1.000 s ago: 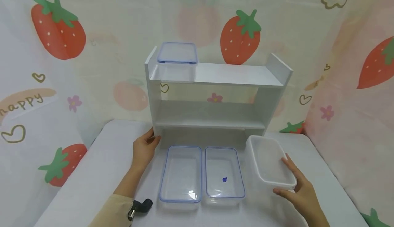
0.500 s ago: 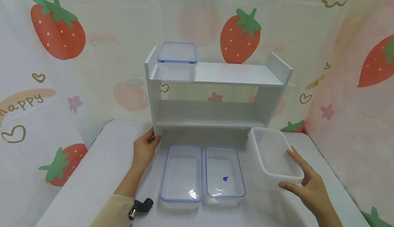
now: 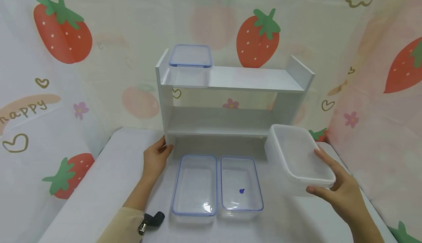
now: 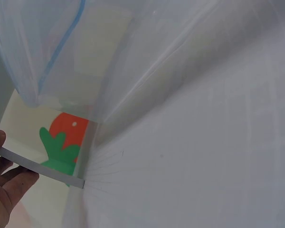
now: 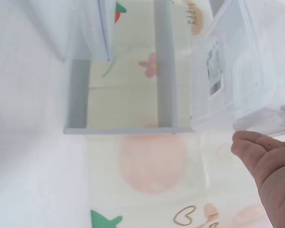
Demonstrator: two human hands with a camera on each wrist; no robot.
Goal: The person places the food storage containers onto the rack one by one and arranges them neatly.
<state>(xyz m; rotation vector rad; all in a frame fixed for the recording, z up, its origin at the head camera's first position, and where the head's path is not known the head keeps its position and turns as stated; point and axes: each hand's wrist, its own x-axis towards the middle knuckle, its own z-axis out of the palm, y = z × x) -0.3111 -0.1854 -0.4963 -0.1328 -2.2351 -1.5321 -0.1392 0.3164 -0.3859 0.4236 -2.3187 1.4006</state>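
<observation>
My right hand (image 3: 343, 188) grips the near right corner of a clear plastic food container with a whitish lid (image 3: 301, 155). It hangs tilted above the table, in front of the shelf's right side. In the right wrist view a printed label (image 5: 213, 69) shows on the container (image 5: 232, 71). My left hand (image 3: 155, 160) pinches the lower left side panel of a white shelf (image 3: 227, 122). The left wrist view has the thumb and fingers (image 4: 21, 183) on either side of the panel edge (image 4: 42, 170).
Two clear containers with blue-rimmed lids, a larger one (image 3: 194, 184) and a smaller one (image 3: 241, 180), stand side by side before the shelf. Another blue-lidded container (image 3: 190, 67) sits on the top shelf's left end. A black object (image 3: 154, 220) shows by the left sleeve.
My right hand has raised the whitish-lidded container and carried it rightward and toward the shelf. The left hand stays on the side panel.
</observation>
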